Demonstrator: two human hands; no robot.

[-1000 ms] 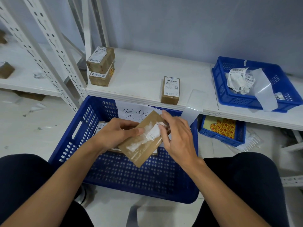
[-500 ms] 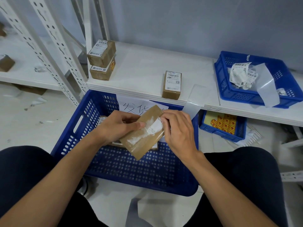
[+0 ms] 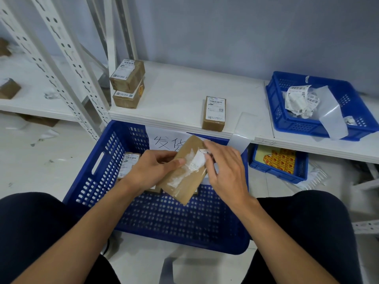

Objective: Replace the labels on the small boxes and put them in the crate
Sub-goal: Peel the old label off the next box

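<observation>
Left hand [image 3: 151, 171]: fingers curled beneath and thumb laid across the top of a small brown cardboard box [image 3: 180, 185], held tilted above the crate. Right hand [image 3: 225, 169]: fingertips pinching a torn white paper label [image 3: 200, 160] near the box's far corner, the label partly lifted, with white residue streaked over the box face beside the left thumb. Beneath both hands: large blue perforated plastic crate [image 3: 88, 175], on the floor between the person's knees. Inside it, just left of the left hand: second brown box with printed label [image 3: 128, 163], partly hidden by the wrist. Just beyond the hands, on the crate's far wall: white paper sheet with handwritten characters [image 3: 161, 140]. Farther beyond, on the white shelf board [image 3: 180, 93]: single labelled brown box [image 3: 214, 113], ahead of the right hand; stack of two labelled brown boxes [image 3: 128, 85], ahead and left of the left hand. Well right of the right hand: shallow blue plastic tray [image 3: 275, 111] on the shelf, holding crumpled peeled labels [image 3: 297, 99].
</observation>
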